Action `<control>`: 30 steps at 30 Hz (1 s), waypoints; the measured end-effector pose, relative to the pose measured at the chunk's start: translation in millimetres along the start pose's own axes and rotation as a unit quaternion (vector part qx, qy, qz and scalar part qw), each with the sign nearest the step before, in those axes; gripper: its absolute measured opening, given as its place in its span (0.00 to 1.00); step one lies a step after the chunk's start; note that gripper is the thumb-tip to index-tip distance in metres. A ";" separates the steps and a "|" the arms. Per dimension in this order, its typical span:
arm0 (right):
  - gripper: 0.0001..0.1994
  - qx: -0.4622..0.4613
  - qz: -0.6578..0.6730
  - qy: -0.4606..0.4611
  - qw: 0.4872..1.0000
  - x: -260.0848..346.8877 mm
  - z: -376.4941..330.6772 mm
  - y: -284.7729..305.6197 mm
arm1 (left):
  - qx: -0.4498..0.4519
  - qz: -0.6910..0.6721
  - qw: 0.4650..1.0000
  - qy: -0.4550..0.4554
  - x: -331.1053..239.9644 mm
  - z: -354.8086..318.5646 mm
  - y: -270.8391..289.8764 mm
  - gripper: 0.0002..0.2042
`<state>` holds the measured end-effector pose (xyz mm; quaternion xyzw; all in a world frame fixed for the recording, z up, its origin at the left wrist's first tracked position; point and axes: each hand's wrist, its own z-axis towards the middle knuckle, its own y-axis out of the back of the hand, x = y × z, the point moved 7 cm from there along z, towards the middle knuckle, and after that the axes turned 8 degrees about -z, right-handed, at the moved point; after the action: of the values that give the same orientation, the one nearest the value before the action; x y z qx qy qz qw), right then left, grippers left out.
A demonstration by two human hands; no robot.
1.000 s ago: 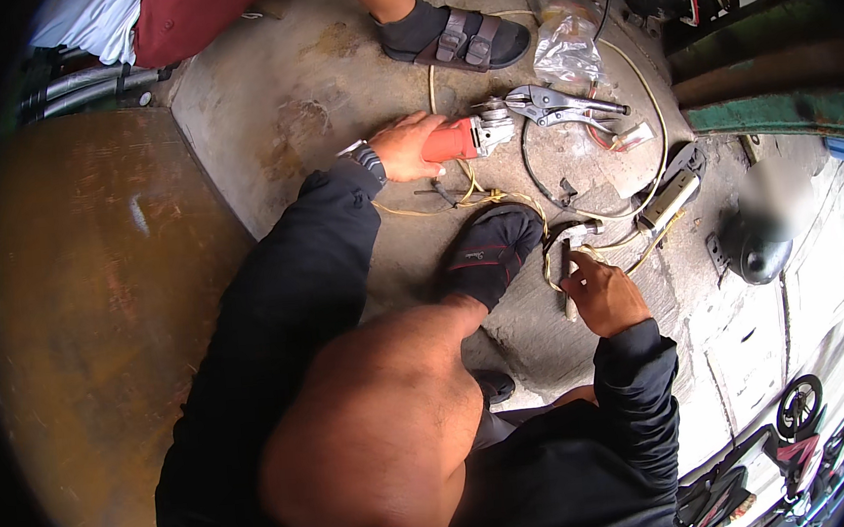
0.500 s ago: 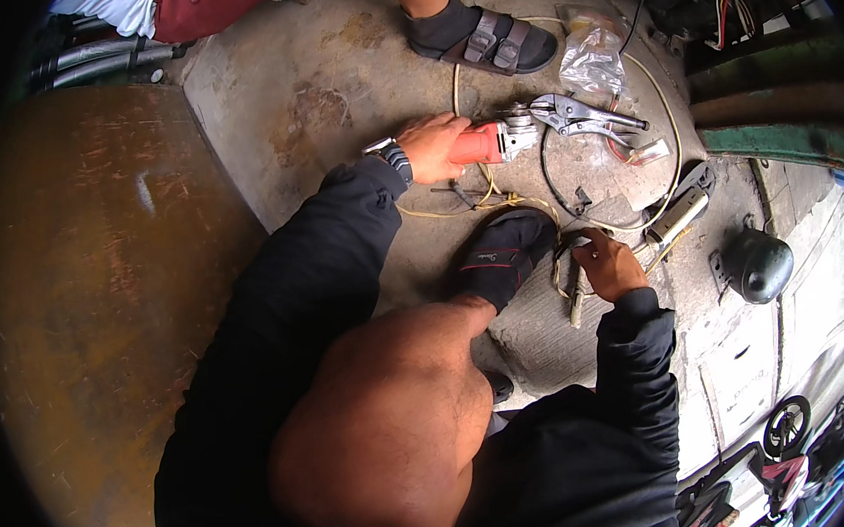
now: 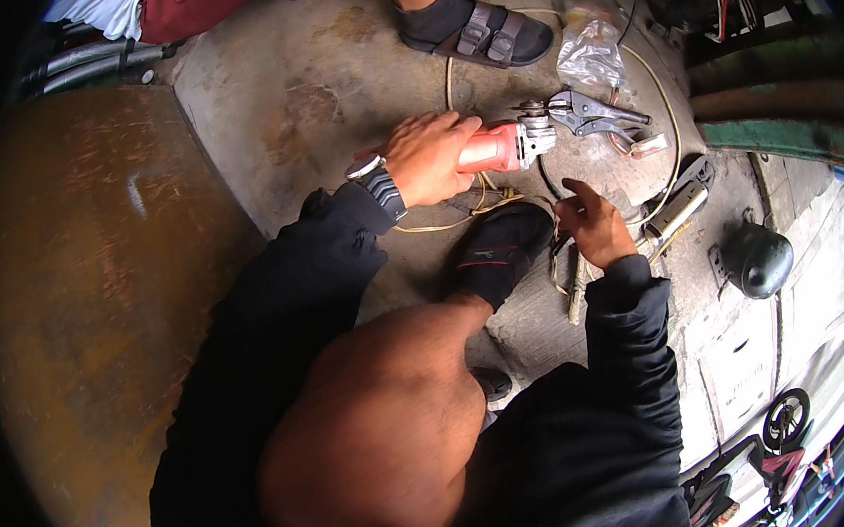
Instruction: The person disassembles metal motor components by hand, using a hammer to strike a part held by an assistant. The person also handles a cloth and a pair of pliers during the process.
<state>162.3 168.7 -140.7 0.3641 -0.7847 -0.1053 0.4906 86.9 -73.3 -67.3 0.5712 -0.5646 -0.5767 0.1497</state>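
Observation:
My left hand (image 3: 429, 159) is closed around the red body of an angle grinder (image 3: 488, 149), whose metal head points right. Just past that head lie silver locking pliers (image 3: 594, 113) on the concrete. My right hand (image 3: 596, 230) is open, its index finger stretched out, and it appears to hold nothing. It hovers beside my dark shoe (image 3: 505, 247), above a bundle of cables. A pale cable connector (image 3: 577, 291) hangs or lies just below that hand; its far end is partly hidden.
Another person's sandalled foot (image 3: 488, 35) stands at the far side. A clear plastic bag (image 3: 592, 52), a looped pale cable (image 3: 670, 115), a white power strip (image 3: 678, 212) and a dark rounded metal part (image 3: 759, 263) lie around. A brown metal sheet (image 3: 117, 287) fills the left.
My left hand has shifted the grinder slightly right, bringing its head against or near the pliers. My right hand has risen away from the cables and its fingers have spread.

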 end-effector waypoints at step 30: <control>0.20 -0.385 -0.011 0.107 0.917 27.9 21.3 82.0 | 0.001 0.011 0.998 -0.055 -94.7 -8.0 56.5 0.36</control>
<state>98.8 204.3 -89.1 0.1647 -0.6226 -0.3648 0.6724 95.4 -17.7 27.8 0.5331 -0.5788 -0.6046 0.1239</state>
